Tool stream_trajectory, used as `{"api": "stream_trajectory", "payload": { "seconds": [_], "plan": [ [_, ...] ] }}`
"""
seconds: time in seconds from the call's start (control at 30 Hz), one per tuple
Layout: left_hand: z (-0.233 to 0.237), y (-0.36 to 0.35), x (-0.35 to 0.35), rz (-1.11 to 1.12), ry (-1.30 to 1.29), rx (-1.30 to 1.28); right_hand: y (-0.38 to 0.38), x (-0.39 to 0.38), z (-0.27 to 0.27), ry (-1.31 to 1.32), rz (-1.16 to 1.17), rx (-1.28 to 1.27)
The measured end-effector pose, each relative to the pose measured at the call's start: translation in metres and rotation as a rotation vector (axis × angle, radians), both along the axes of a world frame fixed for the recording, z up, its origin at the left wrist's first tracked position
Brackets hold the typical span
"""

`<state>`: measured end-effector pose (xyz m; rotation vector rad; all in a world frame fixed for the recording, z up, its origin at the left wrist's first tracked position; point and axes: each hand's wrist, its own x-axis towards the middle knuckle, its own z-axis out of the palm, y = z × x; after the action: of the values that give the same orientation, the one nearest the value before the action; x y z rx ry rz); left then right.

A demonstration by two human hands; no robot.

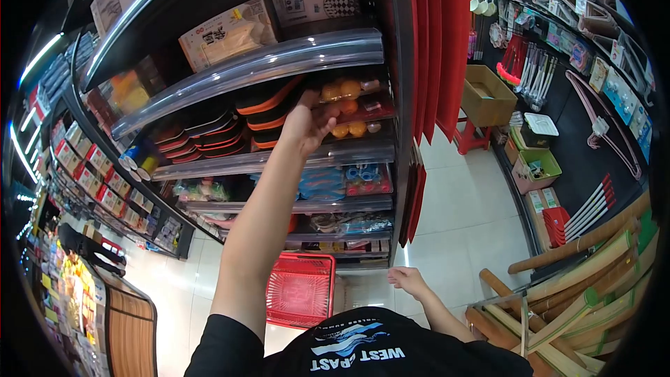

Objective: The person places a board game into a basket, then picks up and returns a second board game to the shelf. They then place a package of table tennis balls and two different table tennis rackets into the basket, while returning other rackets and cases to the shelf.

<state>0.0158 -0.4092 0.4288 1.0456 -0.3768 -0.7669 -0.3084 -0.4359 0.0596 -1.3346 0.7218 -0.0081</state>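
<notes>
My left hand is raised to a middle shelf, its fingers curled on a clear pack of orange balls. More packs of orange balls lie just under it. Stacked black and orange paddles sit immediately left of the hand. My right hand hangs low over the white tiled floor with its fingers loosely apart, holding nothing. A red shopping basket stands on the floor below my left arm.
Shelves with clear front rails hold boxed games above and blue packs below. Red panels hang on the shelf end. To the right are a cardboard box, a red stool, a green bin and wooden poles.
</notes>
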Motion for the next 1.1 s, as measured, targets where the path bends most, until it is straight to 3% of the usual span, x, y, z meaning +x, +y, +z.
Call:
{"api": "stream_trajectory", "payload": {
  "seconds": [0.27,0.33,0.4,0.47,0.53,0.6,0.67,0.87,0.93,1.1],
  "plan": [
    [-0.019,0.07,-0.063,0.11,-0.072,-0.036,0.001,0.037,0.086,-0.221,-0.013,0.016],
    [-0.029,0.096,-0.08,0.135,-0.087,-0.044,0.0,0.045,0.112,-0.38,-0.014,0.048],
    [-0.04,0.125,-0.093,0.037,-0.09,-0.099,-0.002,0.05,0.138,-0.418,0.005,0.069],
    [-0.045,0.151,-0.116,0.088,-0.053,-0.095,-0.001,0.051,0.154,-0.447,0.033,0.095],
    [-0.058,0.174,-0.135,0.14,-0.008,-0.091,0.001,0.047,0.164,-0.635,0.094,0.159],
    [-0.072,0.198,-0.151,0.205,0.014,-0.164,0.013,0.04,0.182,-0.586,0.144,0.125],
    [-0.094,0.228,-0.156,0.19,0.039,-0.17,0.03,0.036,0.197,-0.839,0.239,0.123],
    [-0.147,0.303,-0.171,0.224,-0.042,-0.048,0.113,0.045,0.237,-0.679,0.263,0.278],
    [-0.166,0.324,-0.174,0.268,-0.098,0.006,0.134,0.051,0.227,-0.473,0.267,0.255],
    [-0.194,0.363,-0.181,0.242,0.169,0.208,0.165,0.081,0.18,-0.211,0.352,0.34]
  ]
}}
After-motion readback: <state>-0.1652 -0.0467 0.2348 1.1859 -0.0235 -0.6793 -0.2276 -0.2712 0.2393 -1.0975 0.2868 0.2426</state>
